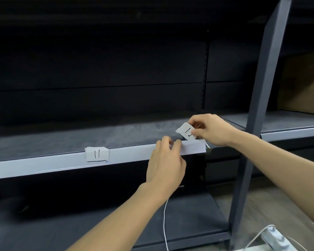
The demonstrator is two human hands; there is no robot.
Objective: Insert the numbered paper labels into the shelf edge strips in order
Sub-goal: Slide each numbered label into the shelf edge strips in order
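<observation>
A pale grey edge strip (43, 164) runs along the front of the dark middle shelf. A white paper label marked 11 (97, 154) sits in the strip left of centre. My right hand (210, 130) pinches a tilted white label marked 12 (186, 130) just above the strip's right end. My left hand (166, 163) rests against the strip below that label, thumb and forefinger gripping the strip's upper lip.
A grey steel upright (257, 109) stands right of my hands. Another shelf bay (290, 132) continues beyond it, with a brown cardboard box (304, 84) on it. A white cable (165, 225) hangs below, and a power strip (277, 239) lies on the floor at lower right.
</observation>
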